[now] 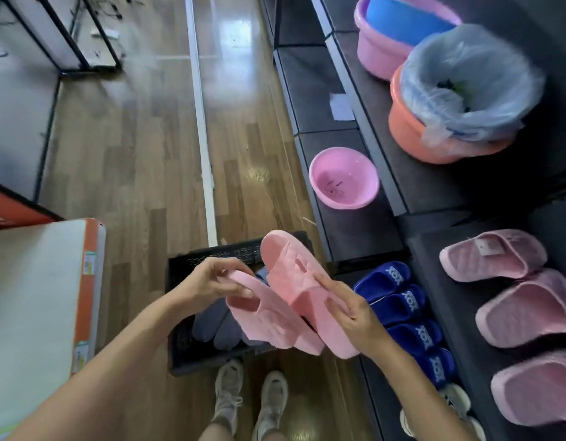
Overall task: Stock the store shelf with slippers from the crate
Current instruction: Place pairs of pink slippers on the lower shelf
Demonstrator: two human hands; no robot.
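Two pink slippers are held above a black crate (211, 254) on the floor. My left hand (208, 280) pinches the heel end of one pink slipper (269, 316). My right hand (351, 310) grips the side of the other pink slipper (294, 272), which tilts up and overlaps the first. Grey slippers (211, 323) lie inside the crate. To the right stands the dark store shelf (450, 313), with three pink slippers (523, 310) on an upper level and several blue slippers (405, 316) on the lowest level.
A pink basin (343, 178) sits on the low shelf board farther along. Stacked pink and blue tubs (399, 30) and an orange tub (434, 135) with a plastic-wrapped bin stand on the upper shelf. A white and orange counter (52, 297) is at my left. My shoes (253, 396) stand behind the crate.
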